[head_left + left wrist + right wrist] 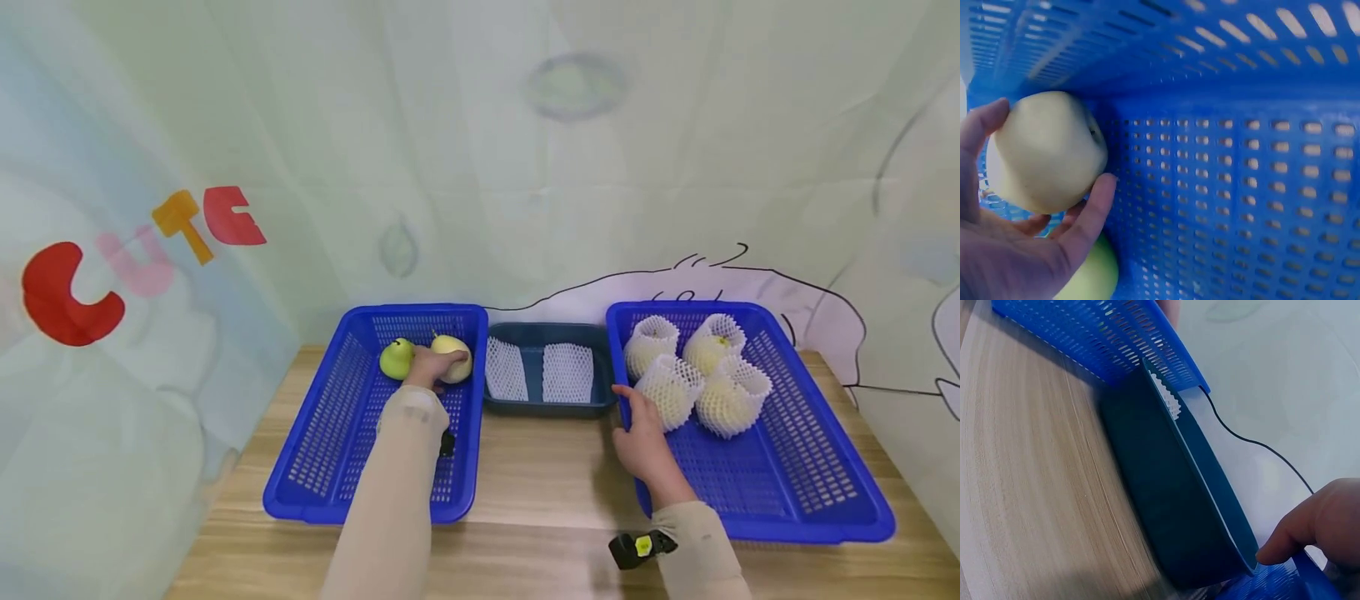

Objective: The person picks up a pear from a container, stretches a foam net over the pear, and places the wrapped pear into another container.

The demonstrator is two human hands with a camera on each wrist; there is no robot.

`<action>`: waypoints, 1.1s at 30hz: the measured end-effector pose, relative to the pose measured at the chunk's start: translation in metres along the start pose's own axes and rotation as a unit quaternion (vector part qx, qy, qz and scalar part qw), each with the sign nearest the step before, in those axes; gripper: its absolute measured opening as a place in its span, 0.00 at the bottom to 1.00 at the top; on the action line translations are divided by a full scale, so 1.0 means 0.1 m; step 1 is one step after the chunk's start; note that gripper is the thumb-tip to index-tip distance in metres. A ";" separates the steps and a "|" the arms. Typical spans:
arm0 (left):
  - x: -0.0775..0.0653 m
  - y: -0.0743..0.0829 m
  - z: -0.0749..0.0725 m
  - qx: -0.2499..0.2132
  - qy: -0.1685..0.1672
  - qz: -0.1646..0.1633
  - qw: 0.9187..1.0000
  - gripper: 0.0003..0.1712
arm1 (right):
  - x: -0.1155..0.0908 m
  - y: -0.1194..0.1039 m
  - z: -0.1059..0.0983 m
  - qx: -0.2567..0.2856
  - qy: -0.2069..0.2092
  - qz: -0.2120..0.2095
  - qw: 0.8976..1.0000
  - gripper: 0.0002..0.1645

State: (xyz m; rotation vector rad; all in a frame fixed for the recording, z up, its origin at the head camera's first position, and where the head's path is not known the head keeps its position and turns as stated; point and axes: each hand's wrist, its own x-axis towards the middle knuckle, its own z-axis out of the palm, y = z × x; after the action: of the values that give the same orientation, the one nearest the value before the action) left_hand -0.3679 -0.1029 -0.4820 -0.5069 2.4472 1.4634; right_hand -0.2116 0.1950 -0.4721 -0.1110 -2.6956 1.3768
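Observation:
My left hand point(431, 367) reaches into the left blue basket point(311, 454) and curls round a pale yellow pear point(1047, 153). In the left wrist view, thumb and fingers lie on opposite sides of that pear. A green pear point(395, 359) sits beside it, partly hidden under the hand in the left wrist view point(1094, 275). My right hand point(643, 442) rests at the left rim of the right blue basket point(813, 537), fingers loosely extended. The right wrist view shows a digit point(1288, 534) by the corner of the dark teal tray point(1166, 487).
Between the baskets, the teal tray holds white foam net sleeves point(567, 372) in two places. Several pears in foam nets point(731, 398) sit in the right basket. A wooden table point(543, 492) carries everything, with a printed curtain point(465, 167) behind.

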 end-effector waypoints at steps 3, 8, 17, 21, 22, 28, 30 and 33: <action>-0.14 0.08 -0.07 0.034 -0.005 0.024 0.999 0.46 | 0.00 0.01 0.01 0.000 0.002 -0.003 1.000 0.34; -0.23 0.29 -0.16 0.088 0.013 0.078 0.993 0.50 | 0.02 0.01 0.00 0.002 -0.003 0.000 1.000 0.35; -0.67 0.72 -0.24 0.090 0.049 0.206 0.973 0.48 | 0.00 0.00 -0.02 -0.001 -0.017 0.009 1.000 0.35; -1.10 0.79 -0.20 0.015 0.054 0.237 0.970 0.49 | -0.01 -0.01 -0.05 -0.004 -0.018 0.014 1.000 0.35; -1.19 0.79 -0.18 -0.005 0.051 0.242 0.969 0.49 | -0.01 0.00 -0.05 -0.005 -0.018 0.014 1.000 0.35; -1.49 0.73 -0.03 -0.067 0.047 0.259 0.962 0.48 | 0.01 0.02 -0.07 -0.005 -0.024 0.019 1.000 0.36; -1.52 0.70 0.03 -0.082 0.050 0.265 0.959 0.48 | 0.02 0.02 -0.06 -0.004 -0.029 0.020 0.999 0.36; -1.56 0.65 0.12 -0.103 0.053 0.272 0.955 0.47 | 0.03 0.00 -0.05 -0.001 -0.032 0.022 0.999 0.35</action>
State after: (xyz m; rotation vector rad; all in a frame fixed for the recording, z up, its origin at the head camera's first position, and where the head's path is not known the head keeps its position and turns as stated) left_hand -0.2525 -0.0373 -0.3767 0.0767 2.6637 1.9540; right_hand -0.2142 0.1993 -0.4696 -0.1274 -2.7626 1.4141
